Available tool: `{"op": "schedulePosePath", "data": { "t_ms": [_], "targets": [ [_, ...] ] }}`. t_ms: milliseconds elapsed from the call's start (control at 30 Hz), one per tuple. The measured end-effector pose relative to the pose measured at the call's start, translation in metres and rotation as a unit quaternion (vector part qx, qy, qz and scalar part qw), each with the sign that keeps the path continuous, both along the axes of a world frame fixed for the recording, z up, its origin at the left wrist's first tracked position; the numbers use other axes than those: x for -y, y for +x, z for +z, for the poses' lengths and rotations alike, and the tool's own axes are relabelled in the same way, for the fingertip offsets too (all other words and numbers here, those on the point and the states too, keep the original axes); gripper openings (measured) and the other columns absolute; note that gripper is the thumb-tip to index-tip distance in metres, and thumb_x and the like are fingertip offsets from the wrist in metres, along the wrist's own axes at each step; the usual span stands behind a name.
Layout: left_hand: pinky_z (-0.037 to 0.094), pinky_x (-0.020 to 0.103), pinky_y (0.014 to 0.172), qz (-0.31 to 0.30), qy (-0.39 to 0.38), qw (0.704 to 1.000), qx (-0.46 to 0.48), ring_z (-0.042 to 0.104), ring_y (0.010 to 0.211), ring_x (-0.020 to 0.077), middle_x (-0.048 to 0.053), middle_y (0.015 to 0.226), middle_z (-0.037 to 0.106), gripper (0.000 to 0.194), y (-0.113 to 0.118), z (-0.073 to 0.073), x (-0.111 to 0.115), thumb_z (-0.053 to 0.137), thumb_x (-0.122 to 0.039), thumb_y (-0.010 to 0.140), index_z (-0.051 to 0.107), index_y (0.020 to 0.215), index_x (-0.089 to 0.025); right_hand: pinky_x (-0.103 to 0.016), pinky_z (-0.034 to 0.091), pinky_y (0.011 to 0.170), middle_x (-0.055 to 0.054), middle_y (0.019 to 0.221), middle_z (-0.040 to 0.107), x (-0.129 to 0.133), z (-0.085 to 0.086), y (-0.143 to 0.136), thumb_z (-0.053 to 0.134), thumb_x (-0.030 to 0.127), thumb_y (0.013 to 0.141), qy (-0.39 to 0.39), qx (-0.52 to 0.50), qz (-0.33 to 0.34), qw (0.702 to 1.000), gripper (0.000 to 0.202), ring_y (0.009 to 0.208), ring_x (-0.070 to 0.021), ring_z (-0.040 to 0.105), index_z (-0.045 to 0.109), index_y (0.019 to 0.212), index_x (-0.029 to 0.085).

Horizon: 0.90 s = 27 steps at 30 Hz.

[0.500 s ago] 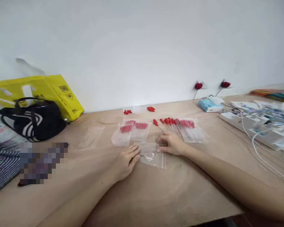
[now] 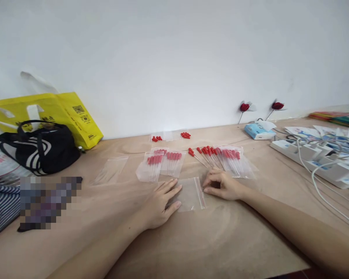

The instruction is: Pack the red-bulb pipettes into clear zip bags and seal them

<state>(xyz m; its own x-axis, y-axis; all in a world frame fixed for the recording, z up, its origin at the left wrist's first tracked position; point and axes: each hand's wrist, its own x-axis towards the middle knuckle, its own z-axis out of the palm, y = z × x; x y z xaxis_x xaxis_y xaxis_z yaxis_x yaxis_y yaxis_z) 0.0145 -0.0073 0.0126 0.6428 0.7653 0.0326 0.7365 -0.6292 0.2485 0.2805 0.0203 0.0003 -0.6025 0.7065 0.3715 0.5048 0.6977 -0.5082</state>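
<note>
A clear zip bag lies flat on the table with its seal strip toward the right. My left hand rests on the bag's left part, fingers spread and palm down. Beside the seal edge is my right hand, fingers curled, with a small gap between thumb and forefinger and nothing visible in them. Just beyond it, loose droppers with red bulbs and clear stems lie fanned out. Bagged droppers are to their right, and more bagged droppers lie behind my left hand.
At the back are small red bulbs. A clear bag lies to the left, near a black bag and a yellow bag. On the right are a tissue pack, power strips and white cables.
My right hand has shifted right, off the bag's surface to its seal edge. My left hand has moved slightly right and nearer, with its fingers spread further over the bag.
</note>
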Motion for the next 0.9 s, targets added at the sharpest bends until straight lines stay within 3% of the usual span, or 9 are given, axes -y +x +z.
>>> {"op": "schedulePosePath", "data": {
  "t_ms": [233,333,533,633,767,900],
  "targets": [
    [0.026,0.043,0.103,0.007,0.012,1.000,0.008,0.027,0.127,0.0218,0.006,0.138,0.030,0.044,0.001,-0.001,0.001,0.038,-0.040,0.086,0.039,0.127,-0.024,-0.030,0.037,0.069,-0.004,0.074,0.056,0.006,-0.004,-0.004,0.056,0.037,0.077,0.013,-0.014,0.055,0.998,0.023,0.071,-0.0131,0.048,0.065,0.086,0.019],
    [0.027,0.042,0.103,0.011,0.020,1.000,0.008,0.027,0.127,0.0214,0.006,0.138,0.031,0.044,0.001,-0.002,0.001,0.039,-0.040,0.086,0.039,0.127,-0.024,-0.032,0.038,0.074,-0.008,0.089,0.056,0.008,0.000,-0.005,0.053,0.042,0.078,0.040,-0.020,0.074,0.996,0.031,0.081,-0.0156,0.049,0.063,0.093,0.017],
    [0.029,0.042,0.102,0.020,0.026,0.999,0.021,0.029,0.126,0.0219,0.005,0.137,0.032,0.045,0.000,-0.004,0.001,0.039,-0.041,0.085,0.040,0.126,-0.023,-0.039,0.033,0.089,-0.013,0.105,0.056,0.015,0.005,-0.012,0.051,0.053,0.074,0.048,0.055,0.195,0.978,0.057,0.102,-0.0216,0.048,0.052,0.115,0.013],
    [0.029,0.042,0.102,0.027,0.024,0.999,0.030,0.030,0.125,0.0218,0.005,0.137,0.034,0.046,-0.001,-0.002,0.002,0.040,-0.040,0.085,0.037,0.128,-0.023,-0.043,0.024,0.097,-0.015,0.126,0.044,0.015,0.006,-0.016,0.052,0.053,0.072,0.044,0.095,0.204,0.973,0.064,0.115,-0.0234,0.041,0.044,0.124,0.016],
    [0.030,0.040,0.102,0.036,0.018,0.998,0.046,0.035,0.122,0.0212,0.007,0.133,0.039,0.052,-0.002,0.000,0.000,0.042,-0.039,0.084,0.032,0.130,-0.019,-0.046,0.019,0.099,-0.012,0.140,0.023,0.012,0.008,-0.015,0.057,0.053,0.070,0.029,0.119,0.196,0.973,0.054,0.124,-0.0268,0.028,0.053,0.116,0.024],
    [0.029,0.040,0.103,0.027,0.017,0.998,0.047,0.036,0.122,0.0196,0.005,0.132,0.041,0.048,-0.003,-0.002,-0.002,0.042,-0.039,0.084,0.036,0.128,-0.019,-0.043,0.025,0.097,-0.010,0.135,0.032,0.010,0.008,-0.013,0.060,0.050,0.068,-0.007,0.076,0.198,0.977,0.049,0.122,-0.0262,0.031,0.058,0.109,0.024]
  ]
}}
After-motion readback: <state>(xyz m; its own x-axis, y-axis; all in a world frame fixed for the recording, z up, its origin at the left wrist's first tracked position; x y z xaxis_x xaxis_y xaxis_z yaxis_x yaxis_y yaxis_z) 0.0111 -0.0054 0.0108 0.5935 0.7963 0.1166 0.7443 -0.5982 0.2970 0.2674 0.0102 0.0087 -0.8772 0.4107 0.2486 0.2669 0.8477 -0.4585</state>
